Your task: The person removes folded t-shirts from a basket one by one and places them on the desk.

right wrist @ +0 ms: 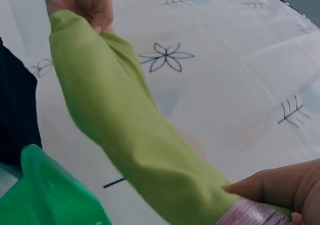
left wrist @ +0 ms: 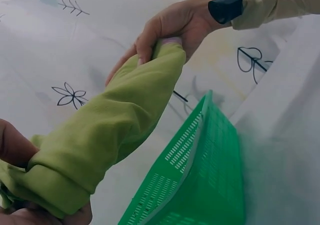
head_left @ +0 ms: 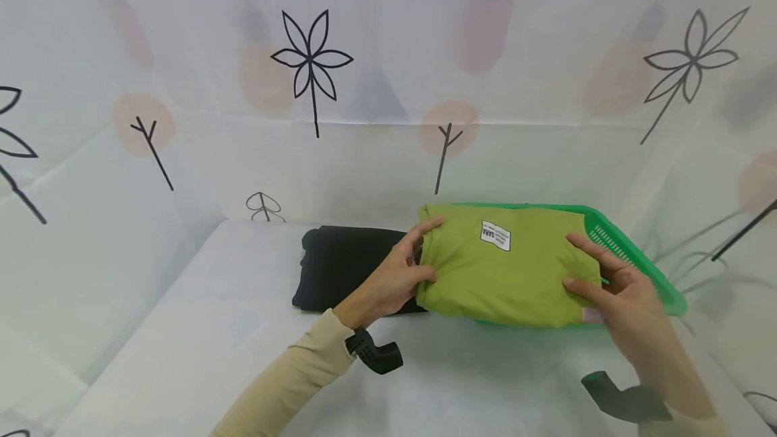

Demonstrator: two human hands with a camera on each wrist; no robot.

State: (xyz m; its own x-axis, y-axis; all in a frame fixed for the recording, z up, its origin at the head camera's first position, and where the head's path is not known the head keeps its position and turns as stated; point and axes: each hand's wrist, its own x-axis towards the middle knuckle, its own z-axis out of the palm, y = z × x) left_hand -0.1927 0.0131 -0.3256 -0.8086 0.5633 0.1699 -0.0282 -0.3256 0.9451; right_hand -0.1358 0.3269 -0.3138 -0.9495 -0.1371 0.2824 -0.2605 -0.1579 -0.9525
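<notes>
A folded lime-green garment with a white label is held up in front of the green basket. My left hand grips its left end, thumb on the near face. At the opposite end my right hand pinches the cloth between thumb and fingers. The left wrist view shows the green cloth stretched between both hands, above and apart from the basket. A pinkish patch shows on the cloth beside the right thumb in the right wrist view.
A folded black cloth lies on the white table, left of the basket and partly behind my left hand. Behind the table hangs a pale curtain printed with flowers and twigs. The held garment hides much of the basket.
</notes>
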